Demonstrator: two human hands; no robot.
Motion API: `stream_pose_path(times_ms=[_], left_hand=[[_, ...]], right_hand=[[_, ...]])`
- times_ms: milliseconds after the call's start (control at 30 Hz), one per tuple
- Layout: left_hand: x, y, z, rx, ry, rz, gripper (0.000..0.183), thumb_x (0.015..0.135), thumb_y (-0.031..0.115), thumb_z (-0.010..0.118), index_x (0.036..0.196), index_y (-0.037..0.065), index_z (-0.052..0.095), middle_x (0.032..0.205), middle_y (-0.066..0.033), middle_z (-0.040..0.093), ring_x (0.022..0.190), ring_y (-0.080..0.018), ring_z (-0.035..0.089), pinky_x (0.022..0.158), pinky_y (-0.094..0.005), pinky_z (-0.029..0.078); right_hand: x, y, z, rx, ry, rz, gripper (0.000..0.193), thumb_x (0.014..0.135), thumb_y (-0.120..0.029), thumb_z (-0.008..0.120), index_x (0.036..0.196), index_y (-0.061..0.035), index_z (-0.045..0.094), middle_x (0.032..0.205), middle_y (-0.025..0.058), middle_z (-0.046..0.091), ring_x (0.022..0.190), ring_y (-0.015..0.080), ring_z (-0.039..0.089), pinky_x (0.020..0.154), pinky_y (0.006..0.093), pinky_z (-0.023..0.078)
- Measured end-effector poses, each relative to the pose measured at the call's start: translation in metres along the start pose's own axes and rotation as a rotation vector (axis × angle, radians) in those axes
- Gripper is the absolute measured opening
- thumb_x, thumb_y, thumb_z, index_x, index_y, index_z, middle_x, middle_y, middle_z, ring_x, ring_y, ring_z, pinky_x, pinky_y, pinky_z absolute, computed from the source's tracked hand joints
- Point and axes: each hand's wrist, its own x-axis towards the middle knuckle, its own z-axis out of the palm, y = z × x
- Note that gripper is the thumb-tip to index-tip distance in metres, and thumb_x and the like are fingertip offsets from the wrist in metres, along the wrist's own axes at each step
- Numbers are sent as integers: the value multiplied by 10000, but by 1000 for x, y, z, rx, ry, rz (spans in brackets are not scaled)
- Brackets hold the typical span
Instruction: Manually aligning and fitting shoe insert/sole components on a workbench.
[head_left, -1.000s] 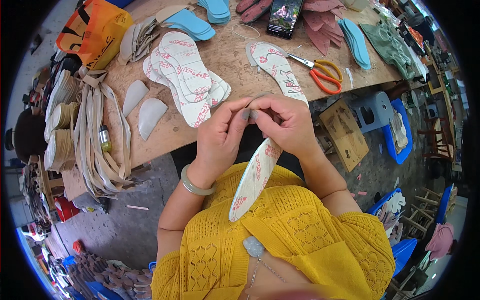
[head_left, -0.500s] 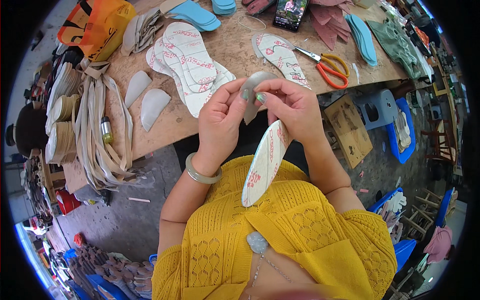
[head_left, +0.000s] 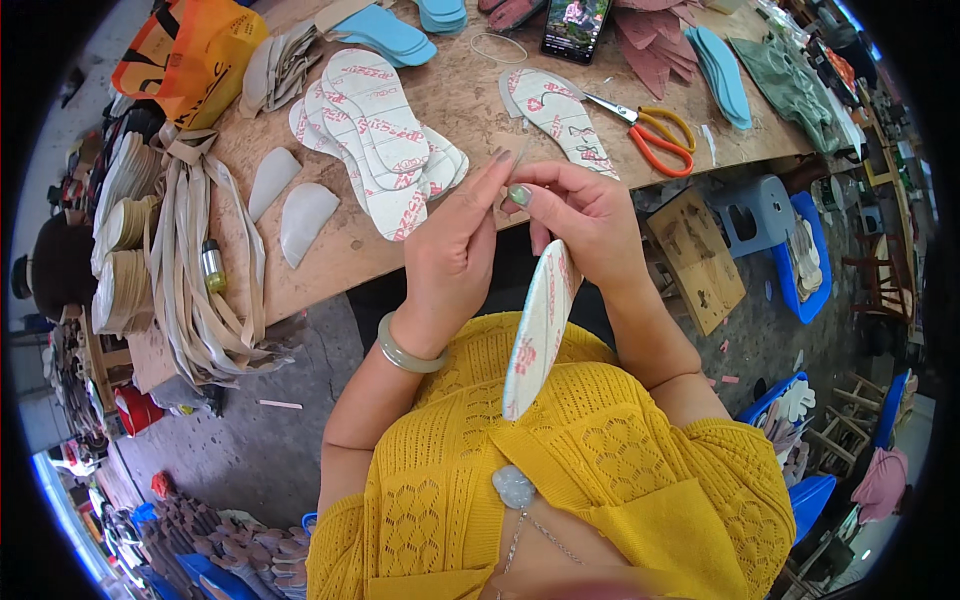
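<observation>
My right hand (head_left: 580,215) is closed, with a white insole (head_left: 540,335) printed in red hanging from its lower fingers toward my chest. The insole is turned nearly edge-on and shows a thin blue edge. Between the fingertips of both hands a thin grey piece (head_left: 519,155) stands edge-on, mostly hidden by fingers. My left hand (head_left: 452,240) has its fingers pressed together against that piece. In front of my hands, on the table (head_left: 340,265), lie a stack of white printed insoles (head_left: 385,120) and, farther right, a single insole (head_left: 565,115) over a grey piece.
Orange-handled scissors (head_left: 650,130) lie right of the single insole. Two pale half-oval pieces (head_left: 308,215) rest at left, beside hanging beige strips (head_left: 190,250) and a small bottle (head_left: 212,265). Blue insoles (head_left: 720,80), a phone (head_left: 575,30) and an orange bag (head_left: 195,60) sit farther back.
The grey piece has turned from showing its face to edge-on. My left fingers have straightened and pressed together. The insole under my right hand has swung more edge-on.
</observation>
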Motion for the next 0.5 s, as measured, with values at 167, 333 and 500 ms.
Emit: stream_pose_path(times_ms=[167, 333, 500], left_hand=[[1, 5, -3, 226, 5, 209, 474, 798, -150, 520, 1221, 48, 595, 1196, -165, 616, 1094, -297, 612, 909, -335, 506], [1, 3, -5, 173, -4, 240, 461, 797, -150, 524, 1207, 47, 600, 1186, -162, 622, 1070, -287, 626, 881, -325, 519], [-1, 1, -5, 142, -28, 236, 479, 802, -150, 521, 1229, 58, 582, 1197, -171, 615, 1073, -284, 625, 889, -319, 513]], right_hand=[[2, -2, -5, 93, 8, 20, 211, 895, -95, 614, 1056, 40, 633, 865, 30, 656, 735, 56, 606, 635, 187, 479], [2, -10, -7, 191, -37, 181, 192, 899, -106, 596, 1015, 45, 628, 887, 94, 670, 795, 116, 643, 717, 221, 514], [3, -9, -8, 153, -75, 143, 201, 899, -107, 590, 1035, 35, 630, 905, 123, 674, 818, 136, 648, 757, 224, 511]])
